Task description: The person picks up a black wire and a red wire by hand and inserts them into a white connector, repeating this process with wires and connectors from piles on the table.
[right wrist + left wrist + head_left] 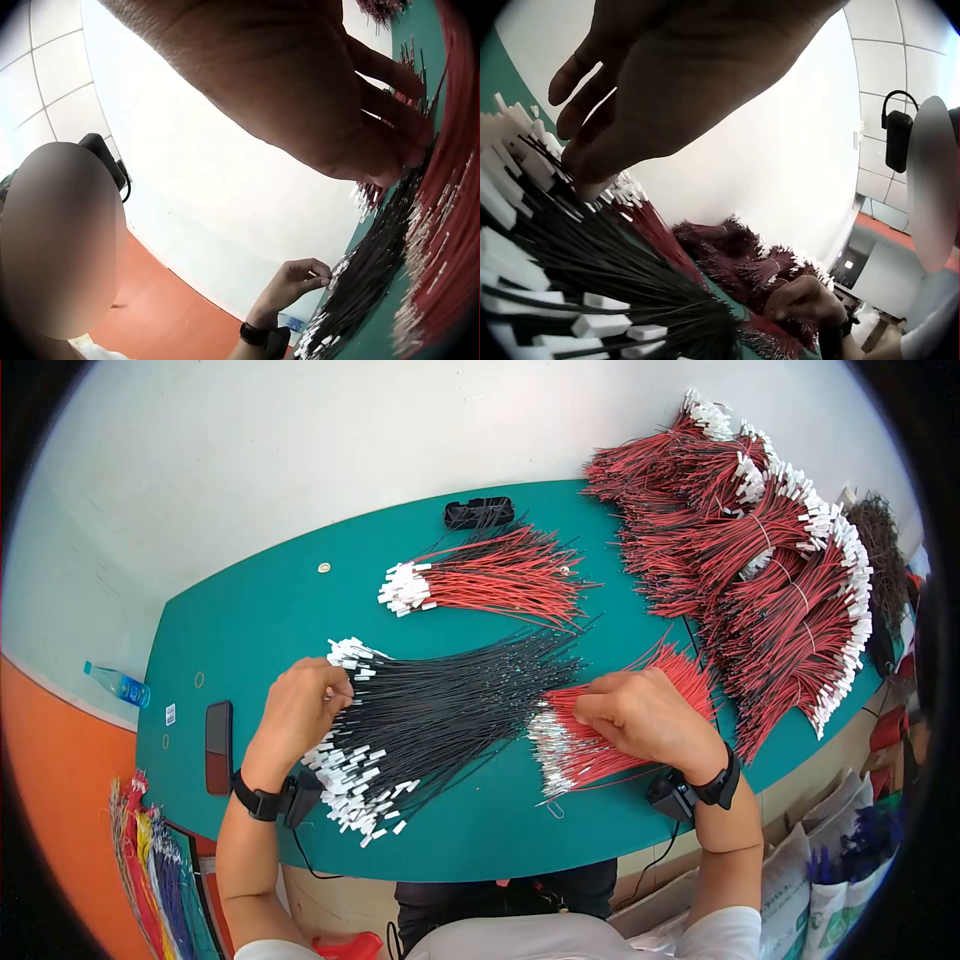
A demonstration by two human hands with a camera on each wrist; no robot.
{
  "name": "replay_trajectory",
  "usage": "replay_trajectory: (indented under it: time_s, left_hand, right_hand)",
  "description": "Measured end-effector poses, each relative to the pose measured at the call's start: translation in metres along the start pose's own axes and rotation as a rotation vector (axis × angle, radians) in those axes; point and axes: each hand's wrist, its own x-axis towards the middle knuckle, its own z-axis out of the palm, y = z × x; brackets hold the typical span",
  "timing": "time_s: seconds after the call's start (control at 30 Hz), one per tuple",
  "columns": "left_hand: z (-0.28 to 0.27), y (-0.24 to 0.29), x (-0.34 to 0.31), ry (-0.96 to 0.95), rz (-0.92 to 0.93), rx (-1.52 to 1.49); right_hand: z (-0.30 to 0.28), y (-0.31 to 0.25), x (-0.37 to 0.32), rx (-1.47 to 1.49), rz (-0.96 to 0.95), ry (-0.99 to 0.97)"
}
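Your left hand (300,705) pinches black wires (440,700) by their white ends (355,795); your right hand (645,712) bends over red wires (575,755) beside them on the worktop (490,835), grip unclear; lift gently, lest they snag.

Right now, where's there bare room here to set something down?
The widest bare patch of table lies between the phone and the far red bundle, bar small rings. A smaller one borders the near edge, between the black wires and short red wires. Piled red wires crowd the right end.
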Motion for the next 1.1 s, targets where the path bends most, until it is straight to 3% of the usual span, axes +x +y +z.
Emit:
replay_trajectory:
  time_s: [0.27,0.57,0.67,0.83,0.93,1.1]
  left_hand:
    - [-0.020,0.044,0.008,0.173,0.125,-0.044]
    - [-0.011,0.035,0.006,0.165,0.108,-0.037]
    - [-0.009,0.051,0.007,0.068,-0.122,-0.490]
    - [0.023,0.068,0.013,0.002,-0.031,-0.807]
    - [0.040,0.096,0.013,-0.135,0.030,-0.884]
    - [0.061,0.126,0.010,-0.273,0.127,-1.026]
  right_hand:
    - [0.000,0.001,0.000,0.018,-0.018,-0.025]
    - [0.003,0.003,0.000,0.062,-0.019,-0.040]
    - [0.005,0.002,0.002,0.192,-0.002,-0.015]
    - [-0.002,-0.014,0.006,0.479,-0.018,0.074]
    - [0.006,-0.021,0.013,0.523,-0.192,0.300]
    - [0.017,-0.021,0.009,0.403,-0.104,0.287]
